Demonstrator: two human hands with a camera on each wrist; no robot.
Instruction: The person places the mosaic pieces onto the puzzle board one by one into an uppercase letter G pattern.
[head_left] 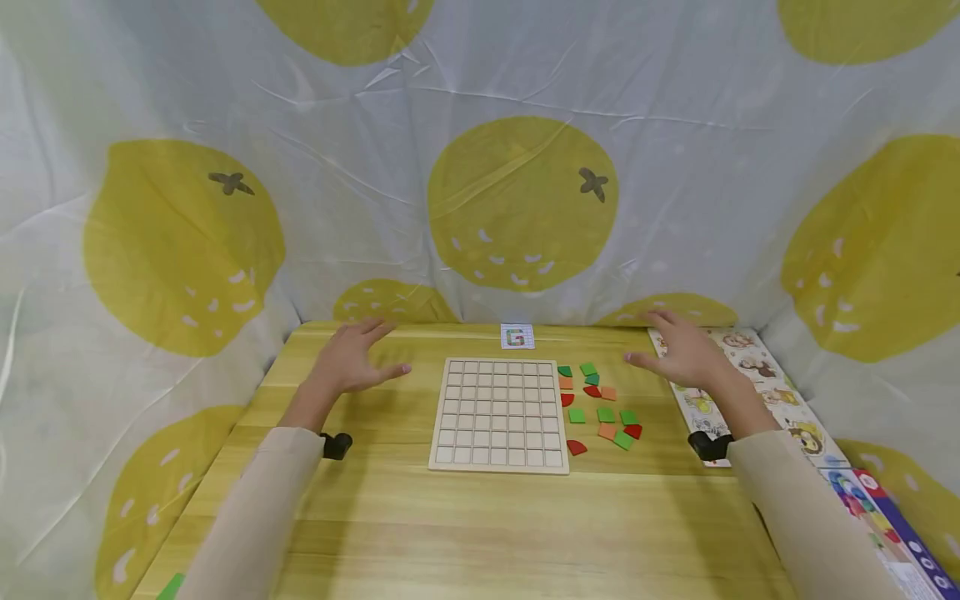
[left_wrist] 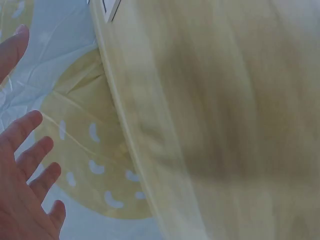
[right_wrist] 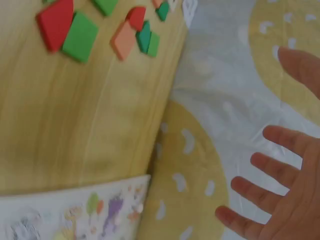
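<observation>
White cloth [head_left: 360, 200] printed with yellow lemons hangs beyond the left hand [head_left: 348, 360] and right hand [head_left: 688, 360]. Below them spreads the wood-grain counter [head_left: 525, 533]. An animal-picture board [head_left: 780, 397] lies by the right hand; a gridded wooden board [head_left: 498, 417] sits between the hands. Both hands are released, fingers spread. Between them at the far edge is a small pattern card [head_left: 517, 337]; green squares [head_left: 576, 415], orange squares [head_left: 607, 431] and red quarter-circles [head_left: 576, 447] scatter nearer the right hand.

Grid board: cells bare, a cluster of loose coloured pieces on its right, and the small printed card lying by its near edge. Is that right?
Not quite: the small printed card lies beyond the far edge of the grid board, as the head view shows. The bare cells and the loose coloured pieces on its right stand.
</observation>
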